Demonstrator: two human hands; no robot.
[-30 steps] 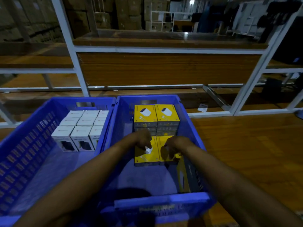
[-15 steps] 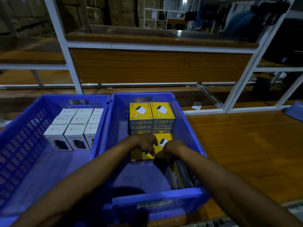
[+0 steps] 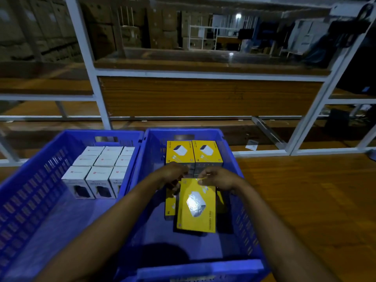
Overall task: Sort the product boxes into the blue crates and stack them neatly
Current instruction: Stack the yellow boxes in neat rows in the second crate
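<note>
Yellow box (image 3: 196,206), lying low a moment ago, now tilts up in the blue crate (image 3: 200,269), the grip of left hand (image 3: 173,176) and right hand (image 3: 218,178) pinching its far edge, likely for stacking.

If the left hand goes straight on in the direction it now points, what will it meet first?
Most likely the stack of yellow boxes at the far end of the right crate: the left hand points at its dark near side, very close. Depth is unclear.

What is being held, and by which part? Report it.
A yellow box: the right hand pinches its far edge; whether the left hand grips too cannot be told.
</note>
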